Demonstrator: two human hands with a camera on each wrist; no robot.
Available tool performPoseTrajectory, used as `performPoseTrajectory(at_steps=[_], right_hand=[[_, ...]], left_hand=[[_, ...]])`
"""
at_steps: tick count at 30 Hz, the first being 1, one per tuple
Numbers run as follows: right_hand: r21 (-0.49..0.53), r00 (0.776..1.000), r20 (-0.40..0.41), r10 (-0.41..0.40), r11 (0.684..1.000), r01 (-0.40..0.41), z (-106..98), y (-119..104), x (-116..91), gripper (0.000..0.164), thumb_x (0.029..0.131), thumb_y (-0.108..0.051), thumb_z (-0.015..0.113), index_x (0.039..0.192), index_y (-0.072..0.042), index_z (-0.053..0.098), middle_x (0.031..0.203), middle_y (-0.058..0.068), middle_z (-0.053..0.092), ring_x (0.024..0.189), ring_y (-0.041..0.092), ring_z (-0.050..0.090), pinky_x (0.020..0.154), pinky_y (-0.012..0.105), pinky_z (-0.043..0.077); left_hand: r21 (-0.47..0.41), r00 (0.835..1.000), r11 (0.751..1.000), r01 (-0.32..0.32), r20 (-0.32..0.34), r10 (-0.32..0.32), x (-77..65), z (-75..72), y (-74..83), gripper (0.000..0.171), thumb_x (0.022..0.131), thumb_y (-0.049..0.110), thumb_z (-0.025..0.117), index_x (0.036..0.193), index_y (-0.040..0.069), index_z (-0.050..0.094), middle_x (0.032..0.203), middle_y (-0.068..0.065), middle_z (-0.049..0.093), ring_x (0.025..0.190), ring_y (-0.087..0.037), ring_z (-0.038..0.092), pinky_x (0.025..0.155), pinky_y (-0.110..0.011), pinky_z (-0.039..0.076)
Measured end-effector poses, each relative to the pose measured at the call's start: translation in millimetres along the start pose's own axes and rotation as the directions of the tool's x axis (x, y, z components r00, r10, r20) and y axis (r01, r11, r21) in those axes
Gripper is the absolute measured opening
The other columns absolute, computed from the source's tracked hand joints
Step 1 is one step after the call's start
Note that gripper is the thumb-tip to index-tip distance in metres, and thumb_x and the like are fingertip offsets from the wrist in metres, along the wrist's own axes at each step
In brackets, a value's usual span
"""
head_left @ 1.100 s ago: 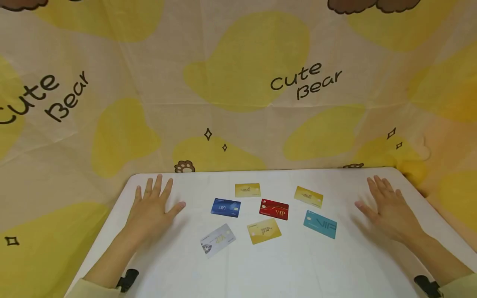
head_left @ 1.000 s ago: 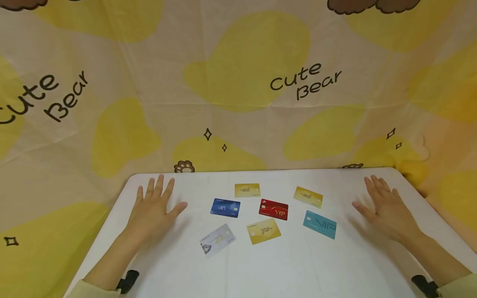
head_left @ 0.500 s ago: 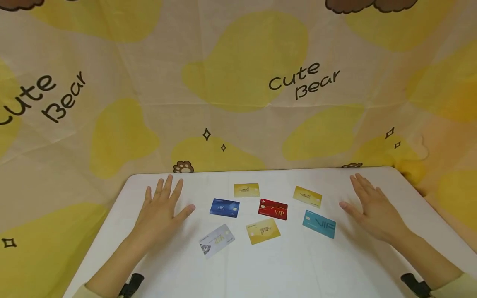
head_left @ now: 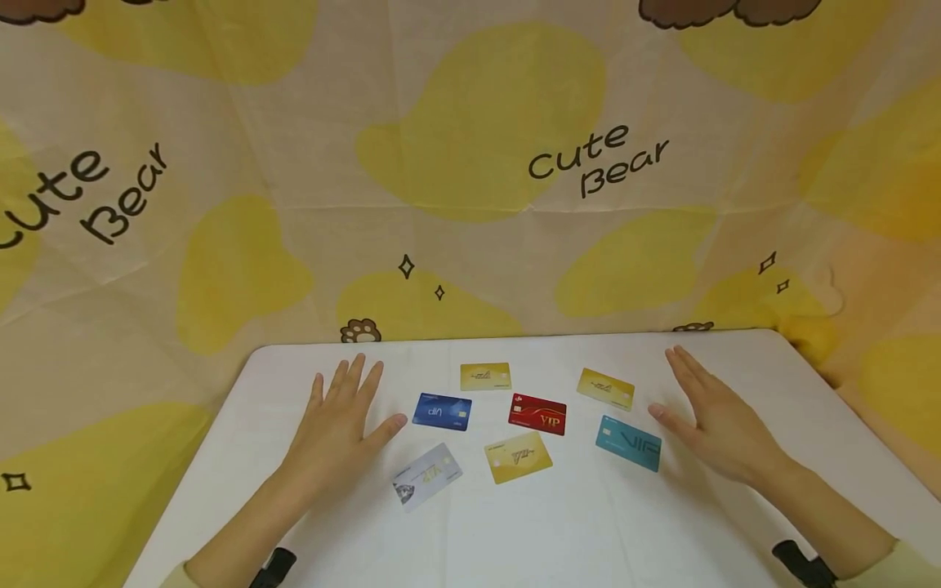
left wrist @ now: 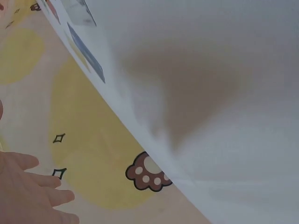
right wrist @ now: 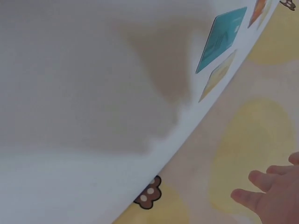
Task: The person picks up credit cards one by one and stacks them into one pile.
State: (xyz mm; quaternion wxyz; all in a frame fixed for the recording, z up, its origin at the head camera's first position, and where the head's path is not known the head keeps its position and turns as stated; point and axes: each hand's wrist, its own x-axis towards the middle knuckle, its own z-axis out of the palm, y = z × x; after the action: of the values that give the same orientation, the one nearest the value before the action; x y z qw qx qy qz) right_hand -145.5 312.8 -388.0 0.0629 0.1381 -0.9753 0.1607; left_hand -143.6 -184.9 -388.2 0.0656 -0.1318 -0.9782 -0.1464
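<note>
Several VIP cards lie face up, spread over the middle of a white table. My left hand [head_left: 334, 437] hovers with spread fingers at the left, its thumb close to the blue card [head_left: 442, 412] and the silver card [head_left: 427, 477]. On the other side my right hand [head_left: 724, 429] is held above the table, its thumb near the teal card [head_left: 628, 443]. Between them lie a red card [head_left: 537, 414], a gold card [head_left: 518, 457] in front, another gold card [head_left: 485, 376] at the back and a third gold card [head_left: 606, 389] at back right. Both hands hold nothing.
The white table [head_left: 551, 531] has rounded back corners. Behind it hangs a cloth backdrop [head_left: 331, 163] with yellow patches and "Cute Bear" lettering, reaching down to the table's back edge. Black straps [head_left: 274, 567] sit at the wrists.
Both hands have moved inward toward the cards, the left one to the right and the right one to the left. The cards lie as before.
</note>
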Motion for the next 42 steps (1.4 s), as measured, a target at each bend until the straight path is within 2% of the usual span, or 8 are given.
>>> performPoseTrajectory(at_steps=[11, 19, 25, 32, 38, 42], right_hand=[[0.042, 0.999, 0.049, -0.004, 0.999, 0.002, 6, -22, 2, 0.088, 0.104, -0.051, 0.06, 0.167, -0.008, 0.016, 0.171, 0.021, 0.02, 0.142, 0.056, 0.039, 0.101, 0.077, 0.04], [0.06, 0.998, 0.051, -0.028, 0.998, 0.025, 13, -32, 5, 0.086, 0.102, -0.051, 0.062, 0.167, -0.009, 0.022, 0.169, 0.021, 0.025, 0.139, 0.053, 0.045, 0.095, 0.075, 0.046], [0.089, 0.997, 0.076, -0.026, 0.996, 0.019, 16, -39, 8, 0.085, 0.101, -0.05, 0.065, 0.165, -0.009, 0.026, 0.169, 0.021, 0.027, 0.14, 0.052, 0.045, 0.095, 0.075, 0.047], [0.165, 0.995, 0.088, -0.044, 0.986, 0.029, 21, -42, 9, 0.085, 0.101, -0.052, 0.065, 0.164, -0.008, 0.028, 0.168, 0.019, 0.029, 0.144, 0.051, 0.041, 0.103, 0.076, 0.039], [0.242, 0.993, 0.109, -0.055, 0.97, 0.027, 26, -46, 11, 0.085, 0.099, -0.05, 0.069, 0.163, -0.008, 0.031, 0.166, 0.018, 0.033, 0.143, 0.049, 0.044, 0.107, 0.074, 0.038], [0.306, 0.991, 0.125, -0.051, 0.952, 0.011, 31, -49, 15, 0.087, 0.096, -0.047, 0.074, 0.161, -0.007, 0.033, 0.158, 0.02, 0.044, 0.138, 0.048, 0.05, 0.106, 0.072, 0.04]], left_hand=[[-0.069, 1.0, 0.997, -0.017, 0.023, 0.018, 1.2, 10.6, 23.9, 0.084, 0.098, 0.051, 0.069, 0.161, 0.005, 0.039, 0.167, -0.023, 0.03, 0.155, -0.046, 0.022, 0.123, -0.067, 0.005], [-0.087, 0.999, 0.995, -0.043, 0.02, 0.045, 2.7, 15.7, 31.8, 0.083, 0.097, 0.053, 0.069, 0.159, 0.005, 0.042, 0.164, -0.022, 0.038, 0.151, -0.044, 0.034, 0.123, -0.066, 0.012], [-0.135, 0.997, 0.99, -0.037, 0.057, 0.045, 4.3, 20.2, 40.0, 0.079, 0.097, 0.05, 0.07, 0.157, 0.005, 0.045, 0.162, -0.02, 0.042, 0.149, -0.043, 0.037, 0.124, -0.065, 0.013], [-0.193, 0.995, 0.981, -0.032, 0.087, 0.05, 5.5, 24.3, 49.7, 0.078, 0.095, 0.047, 0.074, 0.155, 0.005, 0.048, 0.16, -0.019, 0.045, 0.148, -0.041, 0.04, 0.124, -0.061, 0.02], [-0.266, 0.994, 0.964, -0.002, 0.108, 0.032, 5.9, 27.7, 56.0, 0.076, 0.094, 0.044, 0.076, 0.154, 0.007, 0.049, 0.158, -0.015, 0.047, 0.145, -0.04, 0.043, 0.12, -0.061, 0.03], [-0.331, 0.991, 0.942, 0.053, 0.137, -0.007, 6.6, 28.6, 59.7, 0.074, 0.092, 0.043, 0.079, 0.153, 0.011, 0.051, 0.157, -0.011, 0.05, 0.142, -0.04, 0.047, 0.115, -0.062, 0.038]])
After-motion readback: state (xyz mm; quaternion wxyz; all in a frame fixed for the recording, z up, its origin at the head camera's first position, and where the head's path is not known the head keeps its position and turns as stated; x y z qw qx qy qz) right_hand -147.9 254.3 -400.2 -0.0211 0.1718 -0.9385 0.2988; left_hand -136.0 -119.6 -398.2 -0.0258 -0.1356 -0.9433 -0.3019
